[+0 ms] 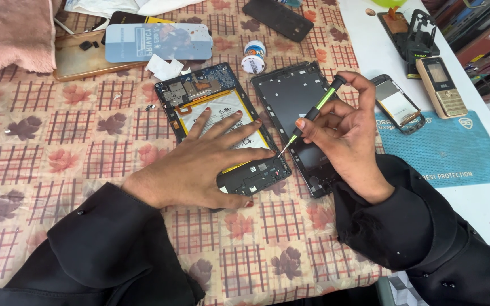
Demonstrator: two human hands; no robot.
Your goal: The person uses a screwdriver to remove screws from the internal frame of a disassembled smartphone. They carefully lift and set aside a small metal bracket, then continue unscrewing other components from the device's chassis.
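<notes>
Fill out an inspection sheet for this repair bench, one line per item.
Surface: floral checked tablecloth; white table at right.
Job's things: opened tablet, battery and board exposed; removed back frame beside it.
Clutter: small white jar, pink cloth, dark phone, keypad phone, small bare screen, blue mat.
Grippers: left hand flat on the tablet; right hand holds a green-handled screwdriver, tip at the tablet's lower edge.
Cables: nothing seen.
Surroundings: phone stand at far right.

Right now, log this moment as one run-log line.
left hand: flat on opened tablet | right hand: holds screwdriver, tip at tablet's lower edge | back cover: beside tablet
</notes>
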